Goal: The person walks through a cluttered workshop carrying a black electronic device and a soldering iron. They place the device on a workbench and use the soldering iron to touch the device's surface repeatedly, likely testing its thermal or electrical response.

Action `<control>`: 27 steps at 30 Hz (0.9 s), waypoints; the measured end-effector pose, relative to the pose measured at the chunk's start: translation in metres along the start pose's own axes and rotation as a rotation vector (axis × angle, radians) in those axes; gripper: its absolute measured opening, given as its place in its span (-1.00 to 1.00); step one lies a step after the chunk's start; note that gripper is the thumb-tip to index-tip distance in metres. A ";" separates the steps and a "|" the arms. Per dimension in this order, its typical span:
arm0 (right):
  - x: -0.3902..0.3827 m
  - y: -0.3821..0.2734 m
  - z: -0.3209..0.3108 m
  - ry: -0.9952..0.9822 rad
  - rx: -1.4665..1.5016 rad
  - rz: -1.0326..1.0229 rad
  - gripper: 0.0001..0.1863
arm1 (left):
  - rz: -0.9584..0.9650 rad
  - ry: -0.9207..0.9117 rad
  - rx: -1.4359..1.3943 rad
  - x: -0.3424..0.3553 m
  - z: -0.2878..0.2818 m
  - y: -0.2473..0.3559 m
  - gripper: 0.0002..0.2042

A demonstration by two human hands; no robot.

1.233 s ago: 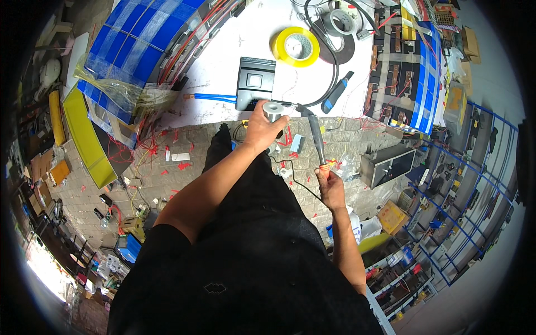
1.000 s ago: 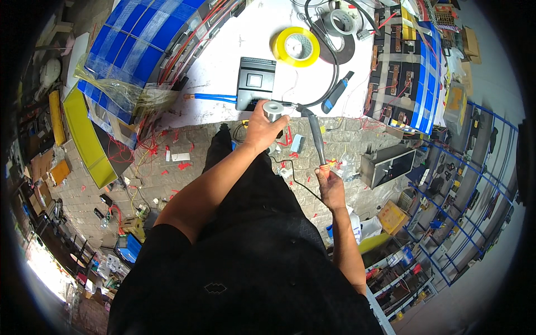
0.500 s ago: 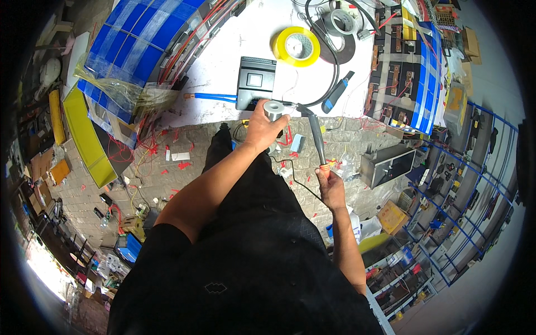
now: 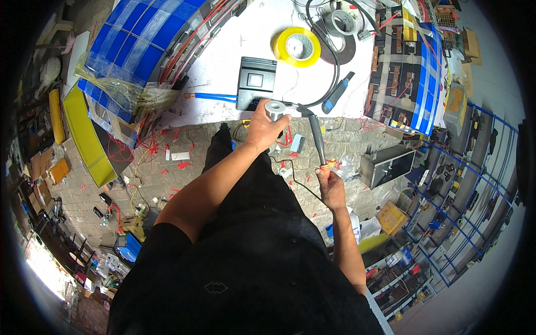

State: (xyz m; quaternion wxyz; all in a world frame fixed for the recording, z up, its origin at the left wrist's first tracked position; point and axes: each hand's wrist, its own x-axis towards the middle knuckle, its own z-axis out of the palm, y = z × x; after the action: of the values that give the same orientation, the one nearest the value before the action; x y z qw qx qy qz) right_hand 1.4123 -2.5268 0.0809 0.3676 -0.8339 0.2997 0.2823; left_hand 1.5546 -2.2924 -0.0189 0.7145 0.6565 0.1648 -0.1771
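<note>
My left hand (image 4: 262, 131) is closed around a small grey-white spool (image 4: 274, 110), which looks like a reel of solder wire, at the table's near edge. Lower right, my right hand (image 4: 330, 187) grips the end of a soldering iron (image 4: 316, 137) with a long dark body and an orange-red band. Its tip end reaches up to the end of a black cable (image 4: 334, 84), close to the spool; exact contact is too small to tell. Just beyond my left hand sits a black device with a small screen (image 4: 255, 80), with blue leads (image 4: 215, 97) running out to its left.
On the white table (image 4: 218, 67) lie a roll of yellow tape (image 4: 280, 47), a grey tape roll (image 4: 329, 23) and a blue-black utility knife (image 4: 339, 92). Blue-wrapped battery packs (image 4: 139, 33) with loose wires stand on both sides. A metal box (image 4: 385, 166) rests on the littered floor.
The spool and my left hand have shifted very slightly to the right. My right hand and the soldering iron look the same.
</note>
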 end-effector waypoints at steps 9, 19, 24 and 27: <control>-0.001 -0.003 -0.001 0.003 -0.001 -0.014 -0.52 | 0.005 0.007 0.007 0.001 0.001 0.000 -0.56; -0.002 -0.005 0.000 0.000 0.036 -0.016 -0.52 | 0.025 0.023 -0.026 -0.004 -0.001 0.005 -0.55; -0.002 -0.004 0.001 -0.004 0.086 0.018 -0.53 | 0.076 0.046 0.013 -0.006 -0.006 0.015 -0.55; -0.001 -0.002 0.001 -0.014 0.100 0.033 -0.54 | 0.111 0.079 0.002 -0.001 -0.009 0.011 -0.56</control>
State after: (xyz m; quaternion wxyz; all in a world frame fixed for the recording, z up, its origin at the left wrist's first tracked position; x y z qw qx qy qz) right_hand 1.4131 -2.5242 0.0819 0.4060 -0.8075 0.3246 0.2788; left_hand 1.5588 -2.2826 -0.0097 0.7156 0.6717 0.1559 -0.1112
